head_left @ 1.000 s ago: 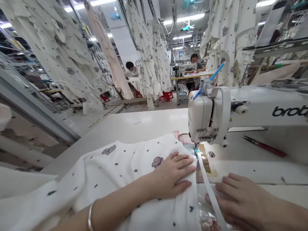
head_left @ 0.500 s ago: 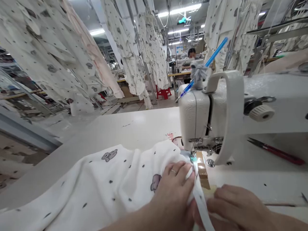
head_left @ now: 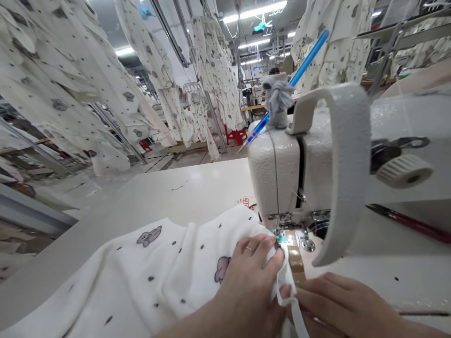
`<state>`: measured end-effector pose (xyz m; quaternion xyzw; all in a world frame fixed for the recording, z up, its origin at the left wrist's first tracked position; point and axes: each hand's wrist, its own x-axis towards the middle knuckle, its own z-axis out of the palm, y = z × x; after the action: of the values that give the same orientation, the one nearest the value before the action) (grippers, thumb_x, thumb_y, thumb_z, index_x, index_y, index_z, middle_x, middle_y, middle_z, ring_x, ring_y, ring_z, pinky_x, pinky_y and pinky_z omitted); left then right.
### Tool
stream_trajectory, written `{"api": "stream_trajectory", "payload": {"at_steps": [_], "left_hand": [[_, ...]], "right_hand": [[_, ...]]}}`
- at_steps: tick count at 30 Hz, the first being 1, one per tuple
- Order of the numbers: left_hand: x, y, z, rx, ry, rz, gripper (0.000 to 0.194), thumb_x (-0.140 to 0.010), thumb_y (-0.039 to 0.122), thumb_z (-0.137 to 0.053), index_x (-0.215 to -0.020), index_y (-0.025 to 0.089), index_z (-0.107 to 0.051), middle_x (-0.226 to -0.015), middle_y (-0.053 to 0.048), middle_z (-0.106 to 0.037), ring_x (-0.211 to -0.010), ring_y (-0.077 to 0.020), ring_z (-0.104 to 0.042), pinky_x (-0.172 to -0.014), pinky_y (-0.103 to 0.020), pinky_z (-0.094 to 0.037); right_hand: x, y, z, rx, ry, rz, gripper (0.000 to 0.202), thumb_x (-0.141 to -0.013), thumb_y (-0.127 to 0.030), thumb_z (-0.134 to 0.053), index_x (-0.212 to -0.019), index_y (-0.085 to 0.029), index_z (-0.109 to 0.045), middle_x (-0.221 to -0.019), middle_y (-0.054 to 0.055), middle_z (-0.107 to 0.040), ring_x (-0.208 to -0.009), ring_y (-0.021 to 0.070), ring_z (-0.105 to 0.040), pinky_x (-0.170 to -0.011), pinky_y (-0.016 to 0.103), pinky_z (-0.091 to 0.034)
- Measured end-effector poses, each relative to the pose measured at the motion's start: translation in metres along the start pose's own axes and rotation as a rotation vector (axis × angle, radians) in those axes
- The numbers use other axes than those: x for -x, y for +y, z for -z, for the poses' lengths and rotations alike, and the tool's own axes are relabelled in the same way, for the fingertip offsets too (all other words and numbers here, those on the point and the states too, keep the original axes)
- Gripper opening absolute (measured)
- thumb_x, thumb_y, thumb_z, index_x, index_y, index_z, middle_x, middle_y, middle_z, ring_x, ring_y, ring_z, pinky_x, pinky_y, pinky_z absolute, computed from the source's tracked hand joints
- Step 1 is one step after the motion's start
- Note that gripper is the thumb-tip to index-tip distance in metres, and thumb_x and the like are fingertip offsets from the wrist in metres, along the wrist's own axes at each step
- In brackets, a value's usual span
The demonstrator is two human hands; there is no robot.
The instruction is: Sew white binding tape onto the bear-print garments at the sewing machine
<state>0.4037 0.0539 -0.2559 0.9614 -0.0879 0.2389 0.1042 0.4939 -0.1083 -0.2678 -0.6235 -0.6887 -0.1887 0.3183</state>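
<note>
Just white tape (head_left: 284,284) between fingers (head_left: 268,263).

Only small red printed marks on the table (head_left: 197,188) beside the sewing machine (head_left: 282,178), too blurred to read.

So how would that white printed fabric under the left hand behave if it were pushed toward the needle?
The white printed fabric is probably floppy: it lies in soft folds and bunches under the left hand. It looks light, likely to wrinkle rather than slide as one piece. The white strip near the right hand looks equally limp.
</note>
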Motion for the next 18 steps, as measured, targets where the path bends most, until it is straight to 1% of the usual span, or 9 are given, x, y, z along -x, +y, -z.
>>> {"api": "stream_trajectory", "payload": {"at_steps": [2,5,7,8,11,14,18], "left_hand": [[-0.001,0.0,0.001,-0.02,0.0,-0.014,0.034,-0.071,0.023,-0.048,-0.103,0.014,-0.053,-0.109,-0.014,-0.054,-0.102,-0.0282,-0.048,-0.084,-0.045,-0.041],[0.0,-0.001,-0.001,-0.039,0.0,-0.029,0.036,-0.072,0.024,-0.047,-0.106,0.014,-0.052,-0.111,-0.014,-0.054,-0.103,-0.0291,-0.049,-0.083,-0.046,-0.042],[0.001,-0.002,-0.002,-0.035,0.011,-0.041,0.036,-0.073,0.023,-0.046,-0.107,0.013,-0.052,-0.114,-0.014,-0.054,-0.105,-0.0296,-0.049,-0.085,-0.048,-0.043],[0.001,-0.003,-0.001,-0.025,0.011,-0.042,0.035,-0.073,0.022,-0.046,-0.106,0.013,-0.052,-0.114,-0.014,-0.055,-0.106,-0.0294,-0.049,-0.086,-0.048,-0.042],[-0.001,-0.004,0.001,0.028,0.027,-0.038,0.031,-0.072,0.018,-0.045,-0.101,0.013,-0.054,-0.109,-0.013,-0.057,-0.105,-0.0271,-0.051,-0.089,-0.047,-0.043],[-0.005,-0.006,0.006,0.057,0.05,-0.022,0.028,-0.072,0.015,-0.044,-0.097,0.015,-0.057,-0.104,-0.01,-0.06,-0.102,-0.0249,-0.053,-0.09,-0.047,-0.044],[-0.008,-0.009,0.008,0.046,0.048,-0.018,0.025,-0.074,0.014,-0.045,-0.095,0.016,-0.058,-0.102,-0.008,-0.062,-0.101,-0.0248,-0.054,-0.087,-0.045,-0.046]], "right_hand": [[0.0,0.002,-0.003,0.0,0.023,-0.017,0.039,-0.093,-0.005,-0.021,-0.085,-0.012,-0.059,-0.079,0.003,-0.063,-0.077,0.0122,-0.057,-0.073,0.023,-0.046],[0.001,0.005,-0.01,0.014,0.089,0.031,0.038,-0.094,-0.007,-0.023,-0.087,-0.012,-0.06,-0.084,0.003,-0.063,-0.086,0.012,-0.057,-0.084,0.024,-0.044],[0.002,0.007,-0.013,0.03,0.139,0.048,0.04,-0.095,-0.009,-0.022,-0.085,-0.014,-0.061,-0.082,0.003,-0.063,-0.087,0.0108,-0.057,-0.089,0.023,-0.041],[0.002,0.007,-0.014,0.035,0.141,0.047,0.041,-0.096,-0.01,-0.021,-0.085,-0.014,-0.061,-0.081,0.003,-0.063,-0.087,0.0103,-0.057,-0.09,0.023,-0.04],[0.003,0.007,-0.015,0.022,0.124,0.05,0.044,-0.097,-0.013,-0.019,-0.083,-0.015,-0.061,-0.077,0.001,-0.063,-0.084,0.0095,-0.057,-0.087,0.021,-0.041],[0.004,0.006,-0.012,-0.006,0.072,0.047,0.049,-0.098,-0.015,-0.014,-0.081,-0.016,-0.06,-0.079,0.001,-0.063,-0.083,0.0096,-0.058,-0.082,0.022,-0.043],[0.004,0.008,-0.011,-0.017,0.074,0.044,0.047,-0.097,-0.012,-0.016,-0.081,-0.015,-0.06,-0.083,0.001,-0.064,-0.083,0.0108,-0.059,-0.078,0.023,-0.043]]}}
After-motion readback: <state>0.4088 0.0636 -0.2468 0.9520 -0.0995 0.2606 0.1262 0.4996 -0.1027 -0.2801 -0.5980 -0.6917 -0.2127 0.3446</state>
